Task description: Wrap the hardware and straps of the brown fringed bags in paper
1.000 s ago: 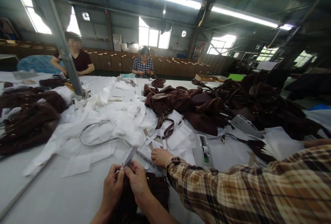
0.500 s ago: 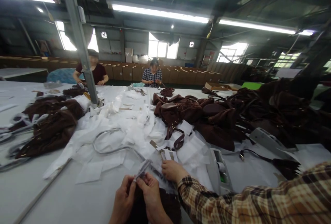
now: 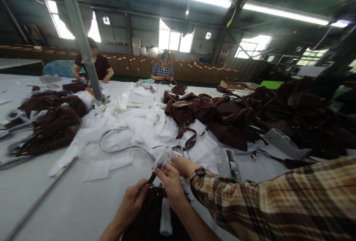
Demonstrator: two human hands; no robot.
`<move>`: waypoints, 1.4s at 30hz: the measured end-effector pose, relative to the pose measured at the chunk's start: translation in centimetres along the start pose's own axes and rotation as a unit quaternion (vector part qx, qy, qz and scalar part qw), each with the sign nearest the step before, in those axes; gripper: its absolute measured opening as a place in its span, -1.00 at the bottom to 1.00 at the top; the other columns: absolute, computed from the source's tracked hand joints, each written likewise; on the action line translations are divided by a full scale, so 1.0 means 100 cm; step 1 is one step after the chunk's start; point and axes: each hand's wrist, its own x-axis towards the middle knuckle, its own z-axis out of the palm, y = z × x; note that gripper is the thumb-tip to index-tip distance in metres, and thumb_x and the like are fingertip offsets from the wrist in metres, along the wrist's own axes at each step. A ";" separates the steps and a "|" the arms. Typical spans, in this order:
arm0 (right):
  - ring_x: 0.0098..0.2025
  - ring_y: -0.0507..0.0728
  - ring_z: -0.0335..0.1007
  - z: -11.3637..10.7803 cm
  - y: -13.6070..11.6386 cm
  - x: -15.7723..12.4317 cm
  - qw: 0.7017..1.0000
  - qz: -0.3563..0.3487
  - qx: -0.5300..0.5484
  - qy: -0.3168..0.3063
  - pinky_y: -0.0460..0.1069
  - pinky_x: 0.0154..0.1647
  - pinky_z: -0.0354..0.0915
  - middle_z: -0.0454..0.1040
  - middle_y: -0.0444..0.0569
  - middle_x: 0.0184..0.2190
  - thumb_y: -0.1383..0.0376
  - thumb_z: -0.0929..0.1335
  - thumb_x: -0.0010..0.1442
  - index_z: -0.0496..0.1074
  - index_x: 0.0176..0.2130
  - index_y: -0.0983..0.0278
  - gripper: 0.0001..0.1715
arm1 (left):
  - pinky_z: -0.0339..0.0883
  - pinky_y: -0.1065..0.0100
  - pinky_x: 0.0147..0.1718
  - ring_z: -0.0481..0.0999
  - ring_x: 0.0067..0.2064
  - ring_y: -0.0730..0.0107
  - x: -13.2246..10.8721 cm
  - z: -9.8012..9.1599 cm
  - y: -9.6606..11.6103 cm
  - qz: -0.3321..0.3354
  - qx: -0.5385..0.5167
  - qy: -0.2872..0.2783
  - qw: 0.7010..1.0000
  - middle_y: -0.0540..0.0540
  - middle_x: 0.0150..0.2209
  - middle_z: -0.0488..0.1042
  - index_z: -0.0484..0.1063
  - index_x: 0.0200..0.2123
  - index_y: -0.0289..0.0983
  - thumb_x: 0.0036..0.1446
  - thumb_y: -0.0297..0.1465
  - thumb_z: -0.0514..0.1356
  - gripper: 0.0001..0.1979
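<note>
My left hand (image 3: 132, 201) is closed, pinching the end of a dark brown strap (image 3: 151, 178) that rises from a brown bag (image 3: 147, 217) lying at the table's near edge. My right hand (image 3: 170, 182) is closed too, its fingertips gripping a crumpled clear plastic wrap (image 3: 161, 160) just above the strap's tip. A white paper strip (image 3: 166, 219) lies on the bag between my forearms. A co-worker's hand (image 3: 184, 165) in a plaid sleeve (image 3: 250, 204) rests on the table right behind my right hand.
White paper sheets (image 3: 130, 133) and a grey cable (image 3: 111, 148) cover the table's middle. Piles of brown bags lie at left (image 3: 52, 122) and right (image 3: 222, 118). A tape dispenser (image 3: 230, 163) stands beside the plaid sleeve. Two people sit at the far edge; a steel post (image 3: 83, 48) rises at left.
My hands have drawn apart: the right one lifted with the clear wrap, the left one dropped back holding the strap, whose dark end now shows. The co-worker's hand shifted slightly.
</note>
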 end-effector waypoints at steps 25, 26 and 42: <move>-0.52 0.05 0.29 0.002 0.051 -0.019 0.942 -0.080 -0.323 -0.036 -0.10 -0.49 0.20 0.42 -0.14 -0.56 0.10 0.21 0.26 0.41 -0.36 0.29 -0.63 | 0.28 0.26 -0.06 0.46 -0.10 0.23 -0.022 0.009 -0.040 -0.093 -0.334 0.011 0.938 -0.11 -0.11 0.51 0.40 -0.07 -0.22 0.07 -0.24 0.26 -0.64; -0.53 0.04 0.28 0.000 0.051 -0.017 0.939 -0.080 -0.333 -0.037 -0.10 -0.50 0.18 0.41 -0.14 -0.56 0.09 0.21 0.27 0.41 -0.39 0.29 -0.61 | 0.29 0.29 -0.11 0.47 -0.13 0.24 -0.025 0.011 -0.043 -0.100 -0.345 0.025 0.933 -0.10 -0.16 0.52 0.42 -0.11 -0.23 0.06 -0.24 0.27 -0.66; -0.32 0.16 0.42 -0.012 0.048 -0.024 0.921 -0.035 -0.381 -0.069 -0.01 -0.26 0.26 0.55 0.02 -0.38 0.11 0.24 0.25 0.51 -0.30 0.30 -0.62 | 0.33 0.33 -0.28 0.49 -0.35 0.30 -0.025 0.020 -0.060 -0.152 -0.402 0.046 0.902 -0.07 -0.38 0.57 0.53 -0.18 -0.28 0.04 -0.11 0.26 -0.60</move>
